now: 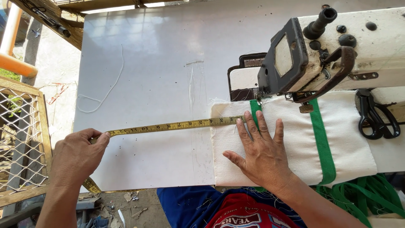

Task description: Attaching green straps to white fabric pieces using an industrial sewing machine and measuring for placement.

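Tape (173,125) stretches taut across the white surface (147,76), from the left hand (78,156), which pinches it at the near left edge, to the cloth (291,139) under the sewing machine (329,50). The right hand (261,152) lies flat and open, its fingers (252,124) pressing the tape's end onto the cloth.

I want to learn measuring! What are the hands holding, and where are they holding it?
The left hand pinches the yellow measuring tape partway along its length. The right hand presses the tape's end flat onto the white cloth, beside a green stripe.
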